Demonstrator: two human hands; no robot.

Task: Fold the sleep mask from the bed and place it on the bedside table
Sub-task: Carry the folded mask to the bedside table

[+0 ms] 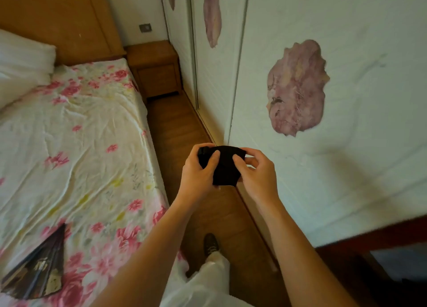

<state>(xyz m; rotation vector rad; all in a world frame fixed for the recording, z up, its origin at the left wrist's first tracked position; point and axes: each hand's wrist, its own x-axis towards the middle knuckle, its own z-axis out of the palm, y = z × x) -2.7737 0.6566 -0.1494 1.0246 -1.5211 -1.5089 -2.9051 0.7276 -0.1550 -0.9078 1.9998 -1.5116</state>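
Observation:
A black sleep mask (225, 168) is bunched into a small folded wad, held in the air over the wooden floor between bed and wall. My left hand (198, 170) grips its left side, thumb on top. On the other side, my right hand (256, 171) pinches its right edge with thumb and fingers. The wooden bedside table (153, 52) stands far ahead, beside the head of the bed (76, 140), which has a flowered sheet. The mask's strap is hidden in my hands.
A dark folding fan (38, 272) lies on the bed's near left corner. A white pillow (20, 61) sits at the bed's head. White wardrobe doors (346, 145) with pink motifs line the right. A narrow wooden floor aisle (178, 126) leads to the table. My foot (210, 244) is below.

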